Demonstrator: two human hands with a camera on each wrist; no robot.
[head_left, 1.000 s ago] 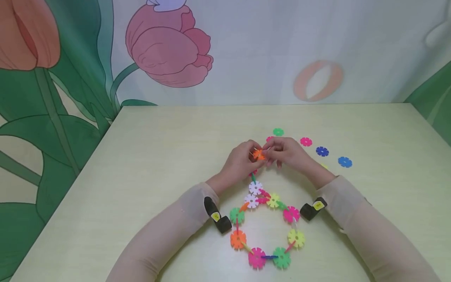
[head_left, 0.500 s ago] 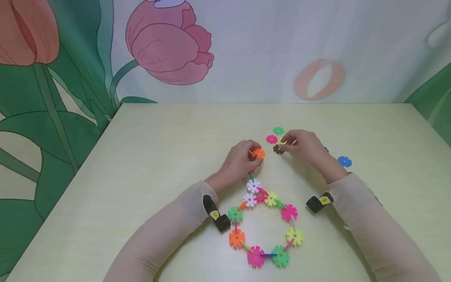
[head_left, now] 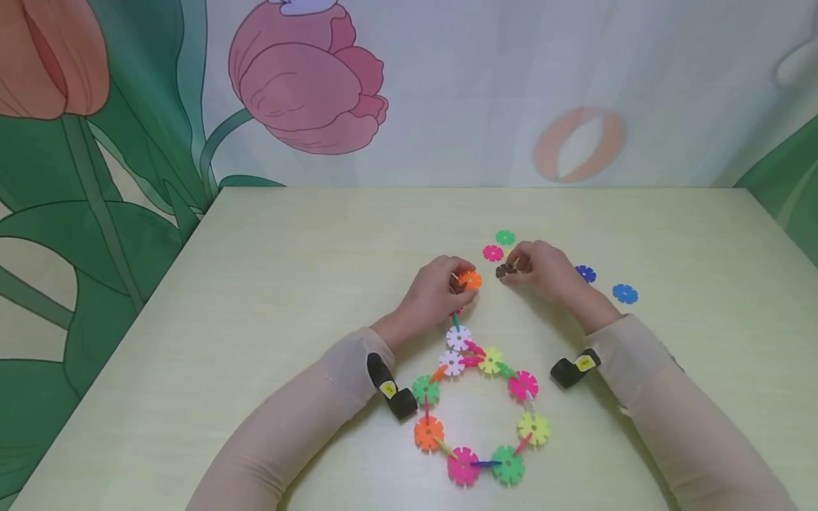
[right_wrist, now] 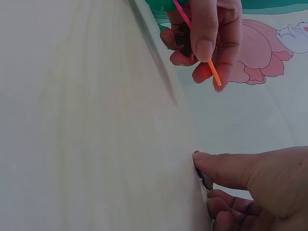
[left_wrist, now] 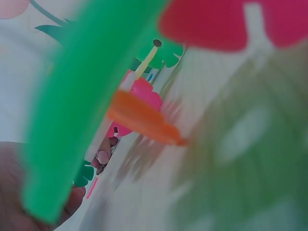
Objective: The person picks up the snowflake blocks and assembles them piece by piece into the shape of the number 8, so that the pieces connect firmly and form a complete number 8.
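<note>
In the head view my left hand (head_left: 437, 287) pinches an orange flower-shaped plastic disc (head_left: 471, 279) by its edge. Below that hand a chain of slotted discs runs to a ring, starting at a white disc (head_left: 459, 338). To the right, my right hand (head_left: 543, 270) pinches a dark brown disc (head_left: 505, 271) between thumb and fingers, at the tabletop. The right wrist view shows that thumb on the brown disc (right_wrist: 204, 177), and the left hand (right_wrist: 207, 38) farther off with the orange disc (right_wrist: 215, 74) edge-on. Close-up, blurred chain discs, one green (left_wrist: 86, 110), fill the left wrist view.
Loose discs lie around the right hand: green (head_left: 505, 237) and pink (head_left: 493, 253) behind it, dark blue (head_left: 585, 274) and lighter blue (head_left: 625, 294) by its forearm. The ring, including a lower pink disc (head_left: 463, 466), lies between the forearms on the pale table (head_left: 287, 241).
My right hand has left the orange disc and moved right to the loose discs, where it now pinches the brown one. The left hand stays with the orange disc.
</note>
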